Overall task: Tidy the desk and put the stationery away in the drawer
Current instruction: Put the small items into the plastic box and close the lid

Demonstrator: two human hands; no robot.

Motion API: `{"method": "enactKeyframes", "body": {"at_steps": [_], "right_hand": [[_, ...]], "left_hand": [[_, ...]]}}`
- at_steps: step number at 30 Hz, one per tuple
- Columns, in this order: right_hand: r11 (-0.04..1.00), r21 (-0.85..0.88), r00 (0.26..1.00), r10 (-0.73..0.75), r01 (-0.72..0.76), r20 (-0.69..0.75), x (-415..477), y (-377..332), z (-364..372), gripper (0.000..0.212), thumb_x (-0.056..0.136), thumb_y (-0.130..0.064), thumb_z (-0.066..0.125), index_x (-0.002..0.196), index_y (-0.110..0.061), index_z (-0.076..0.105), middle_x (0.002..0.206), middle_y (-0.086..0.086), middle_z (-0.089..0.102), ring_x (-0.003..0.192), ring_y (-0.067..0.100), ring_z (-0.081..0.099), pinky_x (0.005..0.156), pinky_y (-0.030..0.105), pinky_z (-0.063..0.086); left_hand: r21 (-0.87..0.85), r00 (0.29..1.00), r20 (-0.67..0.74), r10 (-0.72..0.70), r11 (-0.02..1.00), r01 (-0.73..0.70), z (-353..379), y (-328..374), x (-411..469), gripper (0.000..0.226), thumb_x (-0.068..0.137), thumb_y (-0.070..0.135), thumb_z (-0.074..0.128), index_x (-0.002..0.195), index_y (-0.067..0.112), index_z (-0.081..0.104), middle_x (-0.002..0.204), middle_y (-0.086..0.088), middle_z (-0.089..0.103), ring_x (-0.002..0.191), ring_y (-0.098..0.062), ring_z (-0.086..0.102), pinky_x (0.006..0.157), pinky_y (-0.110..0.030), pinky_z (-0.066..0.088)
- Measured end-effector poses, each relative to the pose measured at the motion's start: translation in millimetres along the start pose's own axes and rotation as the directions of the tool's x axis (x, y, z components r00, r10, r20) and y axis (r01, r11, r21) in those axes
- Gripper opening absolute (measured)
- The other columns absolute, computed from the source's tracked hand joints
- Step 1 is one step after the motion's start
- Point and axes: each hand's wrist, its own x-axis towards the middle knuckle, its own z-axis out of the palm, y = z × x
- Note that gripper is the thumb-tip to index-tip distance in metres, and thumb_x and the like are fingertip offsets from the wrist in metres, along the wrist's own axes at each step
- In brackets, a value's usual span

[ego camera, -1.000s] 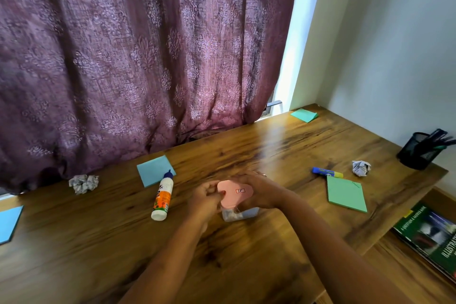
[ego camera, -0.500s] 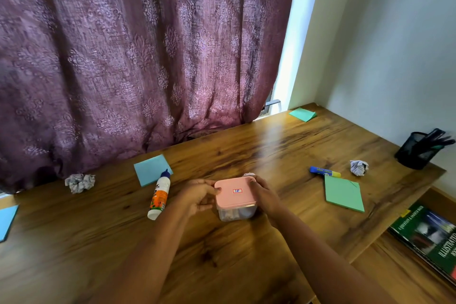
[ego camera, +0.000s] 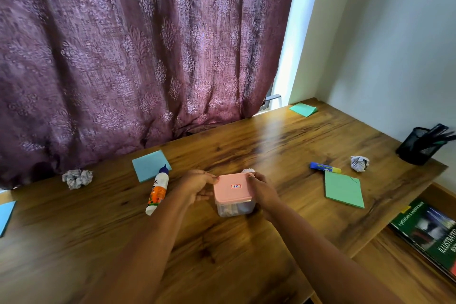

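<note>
Pink-lidded clear plastic box (ego camera: 234,192), centre frame: my left hand (ego camera: 197,186) and right hand (ego camera: 263,191) clasp its sides; I'd press corners evenly.

The small clear plastic box (ego camera: 234,208) has a pink lid (ego camera: 225,194) with a red-edged white label. The white plastic glue bottle (ego camera: 159,186) carries an orange label and blue cap. The plum fabric curtain (ego camera: 123,57) shows a floral damask pattern; the brown wooden worktop (ego camera: 246,266) shows dark grain.

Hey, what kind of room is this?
Probably a home study corner: a wooden desk against a curtain, strewn with a glue bottle and a green note pad, plus a mesh pen holder and a book alongside.
</note>
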Motion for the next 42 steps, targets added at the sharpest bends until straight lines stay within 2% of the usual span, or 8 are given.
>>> {"method": "enactKeyframes", "body": {"at_steps": [7,11,13,17,24,30,39,42], "right_hand": [[1.000,-0.011,1.000,-0.020,0.020,-0.022,-2,2,1,0.023,0.098,-0.022,0.048,0.112,-0.010,0.062,0.112,0.017,0.067,0.098,0.029,0.064,0.079,0.039,0.053],[1.000,-0.013,1.000,-0.028,0.028,-0.007,-9,-2,-2,0.020,0.098,-0.024,0.050,0.106,-0.012,0.065,0.107,0.016,0.068,0.090,0.023,0.064,0.076,0.034,0.052],[1.000,-0.012,1.000,-0.012,0.012,0.016,-13,0,-4,0.021,0.097,-0.031,0.050,0.096,-0.017,0.065,0.101,0.012,0.070,0.088,0.022,0.065,0.080,0.037,0.052],[0.999,-0.038,0.997,0.042,-0.039,0.063,-18,4,-6,0.044,0.095,-0.051,0.045,0.111,-0.015,0.065,0.106,0.010,0.071,0.101,0.027,0.066,0.093,0.043,0.052],[0.998,-0.066,1.000,0.004,-0.004,-0.004,-28,-4,-2,0.031,0.099,-0.036,0.042,0.111,-0.018,0.064,0.108,0.011,0.068,0.096,0.025,0.063,0.083,0.036,0.050],[0.996,-0.083,0.997,-0.044,0.039,-0.056,-27,-7,2,0.024,0.099,-0.028,0.045,0.101,-0.017,0.066,0.095,0.008,0.067,0.082,0.019,0.061,0.069,0.030,0.048],[0.997,-0.066,0.997,0.037,-0.041,-0.065,-35,-8,2,0.032,0.097,-0.039,0.047,0.113,-0.017,0.064,0.101,0.008,0.067,0.087,0.021,0.061,0.078,0.036,0.050],[0.987,-0.024,0.986,0.156,-0.157,-0.050,-53,-11,1,0.033,0.092,-0.052,0.049,0.108,-0.025,0.058,0.105,0.005,0.065,0.088,0.021,0.060,0.072,0.035,0.050]], "left_hand": [[0.015,1.000,0.013,0.010,1.000,-0.010,-1,0,1,0.008,0.088,0.011,0.064,0.082,0.014,0.060,0.082,-0.005,0.064,0.069,-0.018,0.058,0.060,-0.028,0.048],[0.001,1.000,0.002,0.023,1.000,-0.023,2,-1,-3,0.005,0.089,0.013,0.062,0.086,0.014,0.059,0.096,-0.008,0.066,0.079,-0.020,0.061,0.064,-0.029,0.047],[-0.010,1.000,0.015,0.015,1.000,-0.015,2,-3,-6,0.006,0.091,0.014,0.060,0.086,0.016,0.059,0.096,-0.008,0.067,0.081,-0.021,0.061,0.063,-0.028,0.046],[-0.004,0.995,0.048,-0.083,0.997,0.083,1,-10,-11,0.009,0.094,0.028,0.056,0.092,0.021,0.061,0.079,-0.002,0.060,0.066,-0.014,0.049,0.055,-0.024,0.038],[-0.042,0.998,-0.057,-0.007,0.999,0.005,10,-11,-13,0.011,0.095,0.024,0.054,0.096,0.017,0.062,0.082,-0.003,0.060,0.069,-0.014,0.047,0.056,-0.025,0.034],[-0.029,0.995,-0.093,0.044,0.998,-0.047,13,-9,-8,0.011,0.093,0.016,0.053,0.095,0.013,0.064,0.071,-0.005,0.058,0.056,-0.014,0.044,0.051,-0.024,0.028],[-0.167,0.972,-0.216,0.093,0.977,-0.130,27,-19,-11,0.016,0.094,0.013,0.055,0.104,0.013,0.068,0.100,-0.005,0.066,0.080,-0.016,0.061,0.057,-0.026,0.049],[-0.144,0.963,-0.257,0.085,0.982,-0.125,28,-24,-17,0.008,0.092,0.016,0.058,0.095,0.016,0.065,0.102,-0.006,0.067,0.084,-0.018,0.063,0.072,-0.034,0.057]]}}
